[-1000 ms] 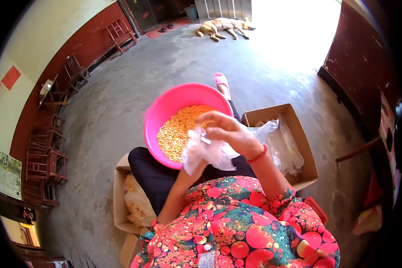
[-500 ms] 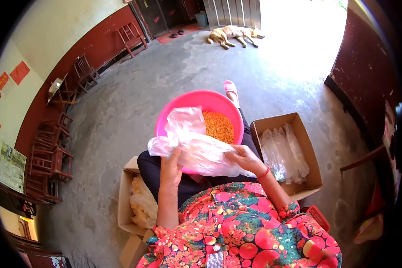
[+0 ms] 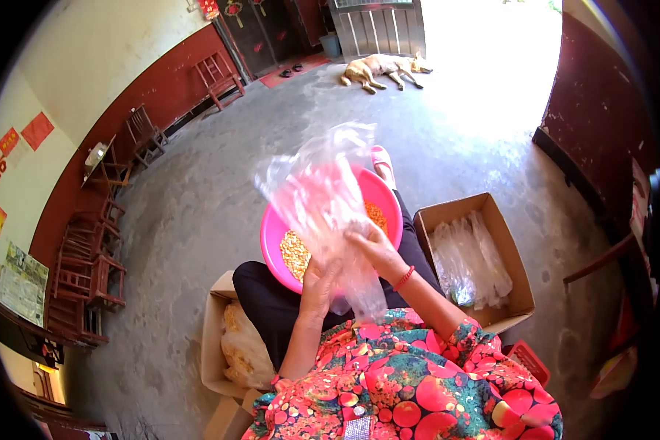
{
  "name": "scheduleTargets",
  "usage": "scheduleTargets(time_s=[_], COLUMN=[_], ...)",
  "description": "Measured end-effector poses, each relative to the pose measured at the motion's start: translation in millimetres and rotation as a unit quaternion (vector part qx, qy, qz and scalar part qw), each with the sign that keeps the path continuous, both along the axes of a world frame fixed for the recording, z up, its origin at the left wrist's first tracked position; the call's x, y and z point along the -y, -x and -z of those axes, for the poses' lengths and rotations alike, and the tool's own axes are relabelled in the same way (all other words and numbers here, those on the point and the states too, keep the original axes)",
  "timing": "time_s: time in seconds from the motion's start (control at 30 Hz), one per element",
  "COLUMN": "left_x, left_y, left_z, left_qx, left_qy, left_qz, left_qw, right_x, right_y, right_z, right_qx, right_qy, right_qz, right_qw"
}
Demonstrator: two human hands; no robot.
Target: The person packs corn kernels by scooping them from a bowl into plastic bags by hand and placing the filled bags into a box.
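Note:
A clear plastic bag (image 3: pixel 319 194) is stretched upright between my hands, its top flared and blurred by motion. My left hand (image 3: pixel 320 286) grips it low on the left side, fingers closed on the film. My right hand (image 3: pixel 372 246), with a red bracelet at the wrist, pinches it a little higher on the right. Behind the bag a pink basin (image 3: pixel 270 246) rests between my legs, holding orange-yellow kernels (image 3: pixel 295 257) that look like corn. The bag hides much of them.
On my right, a cardboard box (image 3: pixel 517 317) holds flat clear plastic bags (image 3: pixel 469 260). Another box (image 3: pixel 214 352) at my left contains filled bags (image 3: pixel 243 352). A red plastic basket (image 3: pixel 528 361) sits near my right hip. A dog (image 3: pixel 381 70) lies by the doorway; wooden chairs (image 3: pixel 88 275) line the left wall.
The plastic bag has swung from lying sideways across the basin to upright, its upper end spreading out. Both hands have come closer together, my right hand shifting left and my left hand right.

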State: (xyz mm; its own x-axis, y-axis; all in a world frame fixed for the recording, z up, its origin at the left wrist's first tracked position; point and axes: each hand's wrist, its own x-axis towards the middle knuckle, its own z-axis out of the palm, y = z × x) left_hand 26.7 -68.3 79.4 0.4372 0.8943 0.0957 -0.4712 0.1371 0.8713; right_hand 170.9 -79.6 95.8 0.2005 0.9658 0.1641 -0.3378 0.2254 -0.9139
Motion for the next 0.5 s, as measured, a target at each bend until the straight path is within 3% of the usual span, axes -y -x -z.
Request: scheduleTargets(time_s=[0.03,0.1,0.17,0.23,0.3,0.37,0.5], left_x=[-1,-5,-14,-19,-27,-36,-40], left_y=[2,11,26,42,49,61,80], left_z=[2,6,5,-8,-10,-12,-22], left_qx=[-0.046,-0.091,-0.100,-0.096,-0.076,-0.060,0.013], left_qy=[0.033,0.067,0.014,0.032,0.011,-0.005,-0.002], left_qz=[-0.040,-0.080,-0.184,-0.186,-0.261,-0.269,-0.284], left_qw=[0.998,0.990,0.978,0.977,0.962,0.961,0.959], right_x=[3,9,10,5,1,-7,-22], right_y=[2,-7,-16,-24,-36,-46,-65], right_z=[-2,5,9,11,5,-4,-14], right_qx=[-0.020,-0.019,-0.043,-0.066,-0.064,0.019,-0.017], right_qy=[-0.022,0.049,0.066,0.024,0.015,-0.011,-0.025], right_qz=[-0.020,-0.077,-0.045,-0.005,-0.006,0.041,0.179], right_qw=[0.999,0.996,0.996,0.998,0.998,0.999,0.983])
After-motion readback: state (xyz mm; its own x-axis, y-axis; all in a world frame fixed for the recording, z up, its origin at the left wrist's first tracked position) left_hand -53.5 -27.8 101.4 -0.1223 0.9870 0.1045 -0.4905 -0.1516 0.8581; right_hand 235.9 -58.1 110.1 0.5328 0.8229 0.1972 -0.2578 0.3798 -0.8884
